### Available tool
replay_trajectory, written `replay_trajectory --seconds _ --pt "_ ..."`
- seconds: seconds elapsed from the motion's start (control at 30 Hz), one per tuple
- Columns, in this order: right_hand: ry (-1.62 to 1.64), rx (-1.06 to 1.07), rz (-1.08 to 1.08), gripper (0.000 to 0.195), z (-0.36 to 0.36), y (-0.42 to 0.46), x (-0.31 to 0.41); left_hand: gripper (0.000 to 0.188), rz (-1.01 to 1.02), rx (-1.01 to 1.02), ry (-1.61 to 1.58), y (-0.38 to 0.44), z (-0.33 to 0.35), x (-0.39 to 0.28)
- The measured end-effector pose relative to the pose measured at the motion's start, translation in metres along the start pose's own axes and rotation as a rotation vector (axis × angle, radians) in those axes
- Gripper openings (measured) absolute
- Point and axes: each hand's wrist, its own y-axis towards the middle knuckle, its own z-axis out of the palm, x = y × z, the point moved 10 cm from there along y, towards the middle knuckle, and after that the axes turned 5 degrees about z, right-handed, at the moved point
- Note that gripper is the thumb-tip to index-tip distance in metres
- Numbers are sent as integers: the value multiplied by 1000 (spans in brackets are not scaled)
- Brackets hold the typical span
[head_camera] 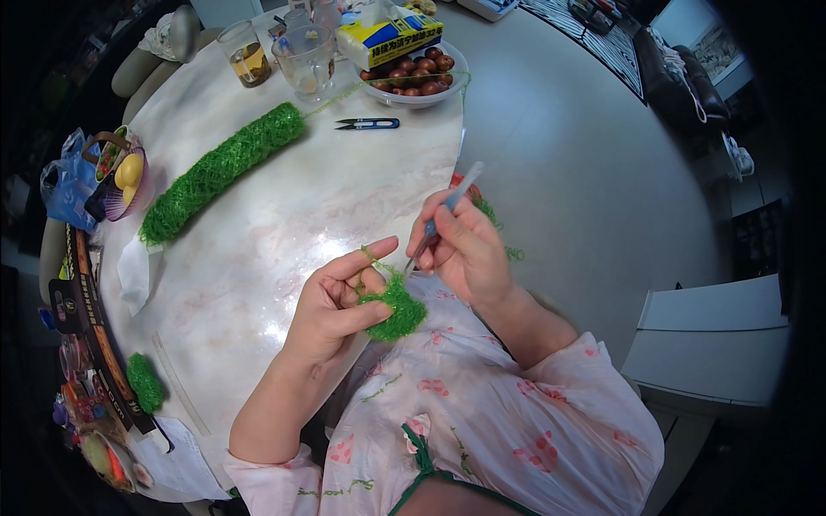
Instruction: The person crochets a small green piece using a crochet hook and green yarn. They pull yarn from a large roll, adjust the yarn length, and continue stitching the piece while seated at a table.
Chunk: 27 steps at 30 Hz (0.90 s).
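My left hand (342,300) pinches a small piece of green crochet work (399,309) between thumb and fingers, with green tinsel yarn looped near the raised index finger. A crochet hook with a blue handle (455,193) is gripped in my right hand (461,248), its metal tip at the top edge of the green piece. Across the table lies a long roll of green tinsel yarn (222,171), and a strand runs from its upper end towards the fruit bowl. Blue thread snips (368,124) rest beyond my hands.
The round marble-patterned table (213,284) carries a bowl of brown-red fruit (419,74) with a tissue pack (390,39) on it, a glass of tea (248,61) and an empty glass jug (306,64). At left are a second green piece (145,384), a clear ruler (181,384) and a blue bag (71,184).
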Motion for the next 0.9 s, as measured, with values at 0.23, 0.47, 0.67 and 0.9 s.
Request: replay_trajectory --seconds 0.23,0.47,0.67,0.9 --pt "-1561 181 -1065 15 84 -57 29 74 233 -199 244 -6 -2 -14" --pt "-434 144 -56 15 12 1 -10 70 119 -200 186 -1 -9 -6" --pt "-648 212 -157 13 18 -8 11 61 113 -197 257 -2 -16 -7" --pt "-1633 452 -1135 28 92 -68 13 58 81 -242 197 -2 -20 1"
